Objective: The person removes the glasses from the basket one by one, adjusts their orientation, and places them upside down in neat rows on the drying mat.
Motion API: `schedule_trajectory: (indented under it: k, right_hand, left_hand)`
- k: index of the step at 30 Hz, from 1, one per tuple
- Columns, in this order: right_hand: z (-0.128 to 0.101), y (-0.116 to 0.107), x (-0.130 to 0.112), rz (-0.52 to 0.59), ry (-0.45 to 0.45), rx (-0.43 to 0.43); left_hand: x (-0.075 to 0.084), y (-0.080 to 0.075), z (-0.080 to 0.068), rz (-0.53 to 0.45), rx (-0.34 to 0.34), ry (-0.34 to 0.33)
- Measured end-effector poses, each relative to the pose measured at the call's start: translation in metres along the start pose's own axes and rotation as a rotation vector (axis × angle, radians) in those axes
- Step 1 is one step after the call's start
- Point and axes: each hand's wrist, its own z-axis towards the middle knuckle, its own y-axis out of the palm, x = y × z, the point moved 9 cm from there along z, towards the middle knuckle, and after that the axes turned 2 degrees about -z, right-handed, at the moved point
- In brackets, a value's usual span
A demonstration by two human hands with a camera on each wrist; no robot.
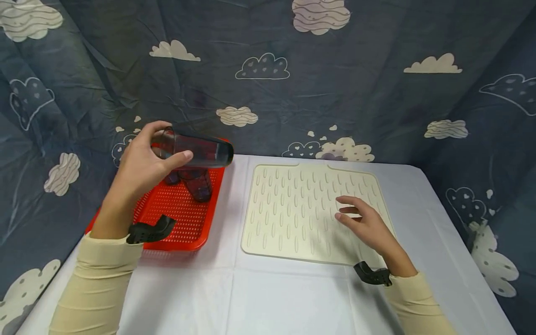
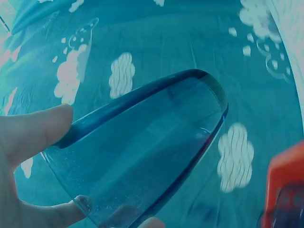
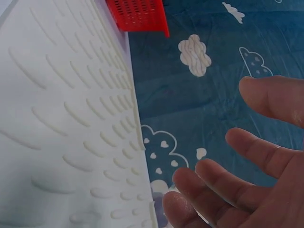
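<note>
left hand [image 1: 140, 165]: grips dark tumbler [image 1: 197, 150] on its side, lifted above red tray [image 1: 176, 218]. two more cups [image 1: 197, 182], possibly, on tray. right hand [image 1: 363, 222]: fingers relaxed, spread over cream mat [image 1: 289, 209] right of tray.

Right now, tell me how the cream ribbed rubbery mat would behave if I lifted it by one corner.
The cream ribbed mat looks thin and lies flat on the white table, so it would probably droop. Its rubbery-looking surface likely grips rather than slides. The right hand is open above it.
</note>
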Motion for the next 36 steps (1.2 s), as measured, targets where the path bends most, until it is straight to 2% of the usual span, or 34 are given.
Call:
schedule_trajectory:
  k: [6,15,21,27,36]
  right_hand:
    - [0.003,0.003,-0.005,0.037,-0.016,-0.018]
    - [0.017,0.007,-0.019,0.048,-0.05,-0.044]
    - [0.031,0.008,-0.027,0.048,-0.074,-0.056]
    - [0.036,0.006,-0.035,0.076,-0.108,-0.054]
    - [0.034,0.009,-0.031,0.096,-0.072,-0.072]
  left_hand:
    - [0.013,0.035,0.004,-0.12,-0.067,0.036]
    - [0.015,0.073,0.011,-0.221,-0.115,-0.005]
    - [0.018,0.091,0.018,-0.28,-0.126,0.007]
    - [0.025,0.109,0.02,-0.357,-0.152,0.01]
    - [0.025,0.131,0.018,-0.492,-0.174,0.01]
